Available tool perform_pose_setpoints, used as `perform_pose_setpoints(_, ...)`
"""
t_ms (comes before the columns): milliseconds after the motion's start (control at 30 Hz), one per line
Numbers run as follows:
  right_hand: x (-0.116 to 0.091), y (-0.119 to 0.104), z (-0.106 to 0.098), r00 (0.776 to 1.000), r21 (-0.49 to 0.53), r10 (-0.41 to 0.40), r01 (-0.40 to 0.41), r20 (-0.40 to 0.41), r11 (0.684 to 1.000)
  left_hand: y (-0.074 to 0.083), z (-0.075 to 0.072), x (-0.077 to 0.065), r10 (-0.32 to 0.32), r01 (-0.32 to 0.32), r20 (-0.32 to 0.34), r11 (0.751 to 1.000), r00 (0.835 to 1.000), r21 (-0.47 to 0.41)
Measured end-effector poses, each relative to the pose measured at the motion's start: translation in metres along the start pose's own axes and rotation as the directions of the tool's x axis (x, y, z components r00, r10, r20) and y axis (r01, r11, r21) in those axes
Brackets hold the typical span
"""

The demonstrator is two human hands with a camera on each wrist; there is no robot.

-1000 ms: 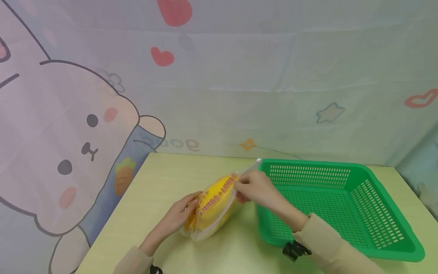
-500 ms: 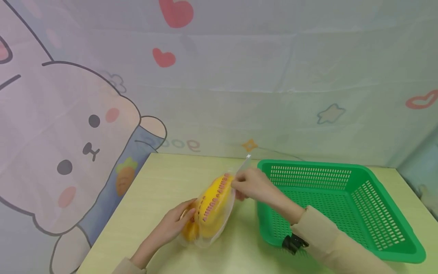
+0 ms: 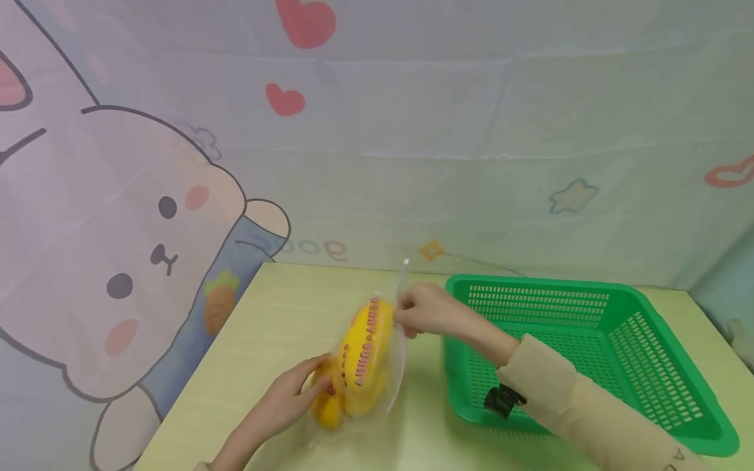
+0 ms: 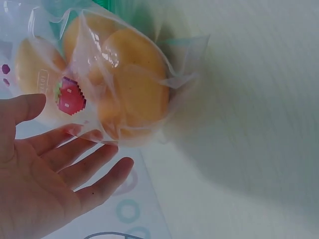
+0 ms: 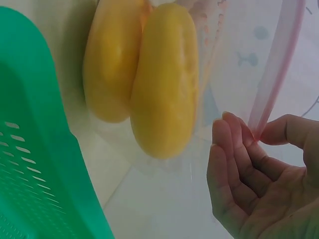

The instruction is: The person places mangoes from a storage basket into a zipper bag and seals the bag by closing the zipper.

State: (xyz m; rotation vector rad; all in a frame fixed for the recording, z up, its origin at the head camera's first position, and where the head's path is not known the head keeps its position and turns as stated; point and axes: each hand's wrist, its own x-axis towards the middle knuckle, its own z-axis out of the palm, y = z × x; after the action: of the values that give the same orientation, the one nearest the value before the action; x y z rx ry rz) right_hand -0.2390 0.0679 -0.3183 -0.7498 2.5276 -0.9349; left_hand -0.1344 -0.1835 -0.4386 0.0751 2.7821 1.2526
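Note:
A clear slider zip bag [image 3: 385, 392] with red print stands tilted over the table, several yellow oblong fruit-like pieces [image 5: 164, 79] inside. My left hand [image 3: 288, 399] holds its lower left side, thumb in front and fingers behind. In the left wrist view these fingers [image 4: 82, 159] are nearly straight, by a printed strawberry [image 4: 71, 95] on the plastic. My right hand [image 3: 432, 311] pinches the zip strip [image 5: 276, 69] between thumb and forefinger, the other fingers loosely bent. Beyond that hand, a free end of the strip with a white slider [image 3: 406, 261] sticks up.
A green perforated plastic basket [image 3: 630, 428] stands on the right of the pale yellow table [image 3: 300, 294], its left rim under my right forearm. A cloth backdrop [image 3: 412, 131] with a cartoon rabbit and hearts hangs behind.
The bag has swung more upright, its slider end moving left and slightly up. My right hand shifts a little left with it, and my left hand moves slightly left and lower.

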Motion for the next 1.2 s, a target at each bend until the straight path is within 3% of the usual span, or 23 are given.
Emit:
perform_pose_setpoints(300, 0.006, -0.006, -0.008, 0.996, -0.089, -0.013, 0.021, 0.087, 0.996, 0.007, -0.002, -0.012, 0.008, -0.009, 0.005, 0.997, 1.0, 0.073)
perform_pose_setpoints(733, 0.023, -0.017, -0.019, 0.965, -0.142, -0.08, 0.118, 0.248, 0.983, 0.018, 0.0, -0.034, -0.098, 0.088, 0.062, 0.986, 0.993, 0.144)
perform_pose_setpoints(833, 0.027, -0.021, -0.019, 0.962, -0.146, -0.081, 0.122, 0.26, 0.982, 0.018, 0.002, -0.038, -0.096, 0.087, 0.055, 0.983, 0.994, 0.161)
perform_pose_setpoints(1067, 0.042, -0.029, -0.019, 0.959, -0.229, -0.086, 0.15, 0.268, 0.962, 0.021, 0.003, -0.043, -0.161, 0.142, 0.099, 0.975, 0.982, 0.172)
perform_pose_setpoints(1200, 0.049, -0.031, -0.021, 0.959, -0.275, -0.115, 0.187, 0.26, 0.943, 0.024, 0.007, -0.045, -0.146, 0.127, 0.137, 0.982, 0.98, 0.139)
